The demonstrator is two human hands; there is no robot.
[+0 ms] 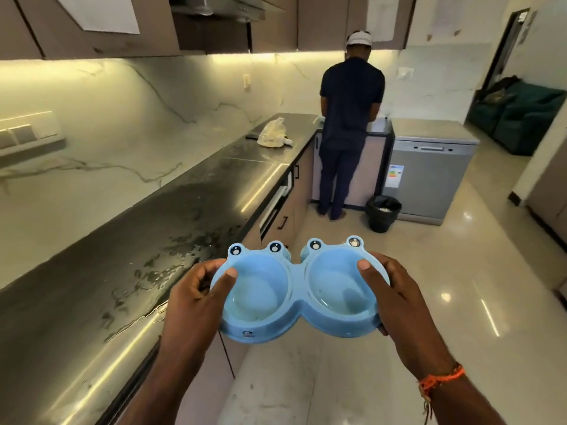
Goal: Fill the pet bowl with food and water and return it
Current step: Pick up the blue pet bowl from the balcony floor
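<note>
A light blue double pet bowl with frog eyes on its far rim is held level in front of me, above the floor beside the counter edge. Both of its round wells look empty of food; the right well shows a glassy sheen at the bottom. My left hand grips its left end with the thumb over the rim. My right hand grips the right end the same way; an orange thread band circles that wrist.
A long dark counter with water puddles runs along the left. A plastic bag lies far down it. A person stands at the far end, back turned. A black bin and a dishwasher stand beyond.
</note>
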